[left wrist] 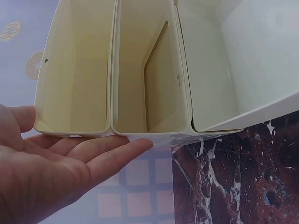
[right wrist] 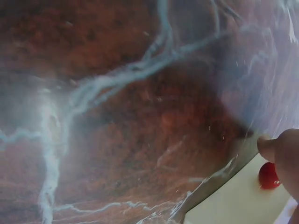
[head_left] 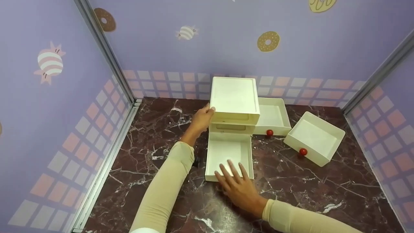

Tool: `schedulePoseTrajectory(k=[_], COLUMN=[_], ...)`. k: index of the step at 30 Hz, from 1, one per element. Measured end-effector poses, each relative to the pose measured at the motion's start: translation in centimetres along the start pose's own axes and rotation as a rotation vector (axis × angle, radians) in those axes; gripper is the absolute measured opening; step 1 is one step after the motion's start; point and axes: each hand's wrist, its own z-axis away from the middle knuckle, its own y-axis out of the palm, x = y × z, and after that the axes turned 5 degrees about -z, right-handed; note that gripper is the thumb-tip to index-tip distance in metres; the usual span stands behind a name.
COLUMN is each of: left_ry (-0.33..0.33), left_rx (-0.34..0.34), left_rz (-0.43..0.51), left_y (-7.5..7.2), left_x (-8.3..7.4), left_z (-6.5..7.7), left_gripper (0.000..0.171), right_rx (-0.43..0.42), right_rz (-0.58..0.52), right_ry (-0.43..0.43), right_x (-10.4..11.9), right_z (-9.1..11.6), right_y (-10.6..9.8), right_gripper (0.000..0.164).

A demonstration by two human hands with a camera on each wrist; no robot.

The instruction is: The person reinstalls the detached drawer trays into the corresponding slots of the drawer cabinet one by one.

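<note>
Near the back edge of the worktop [head_left: 136,174], the left hand [head_left: 202,118] grips the drawer unit [head_left: 234,95]. The right hand [head_left: 240,189] spreads flat above the extended bottom drawer [head_left: 228,147].

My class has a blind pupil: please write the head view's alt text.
A person's left hand touches the side of a white drawer unit; the right hand is spread over its pulled-out bottom drawer. Two loose drawers with red knobs sit to the right on a marbled surface.
</note>
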Motion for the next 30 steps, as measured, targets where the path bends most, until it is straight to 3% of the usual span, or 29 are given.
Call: schedulePoseTrajectory(k=[4, 11, 20, 30], left_ry=[-0.003, 0.002, -0.01, -0.013], left_rx=[-0.007, 0.004, 0.025, 0.013], left_rz=[-0.012, 0.013, 0.018, 0.009], left_y=[0.0, -0.1, -0.1, -0.1], left_x=[0.1, 0.1, 0.2, 0.1], left_z=[0.0, -0.1, -0.1, -0.1], left_gripper=[0.065, 0.065, 0.066, 0.064], right_rx=[-0.061, 0.049, 0.068, 0.081], right_rz=[0.039, -0.063, -0.176, -0.184], right_ry=[-0.067, -0.019, 0.03, 0.076], right_x=[1.7, 3.4, 3.1, 2.0], right_z=[1.2, 2.6, 2.7, 1.3], right_y=[-0.5, 0.0, 1.3, 2.2], right_gripper=[0.077, 0.079, 0.081, 0.083])
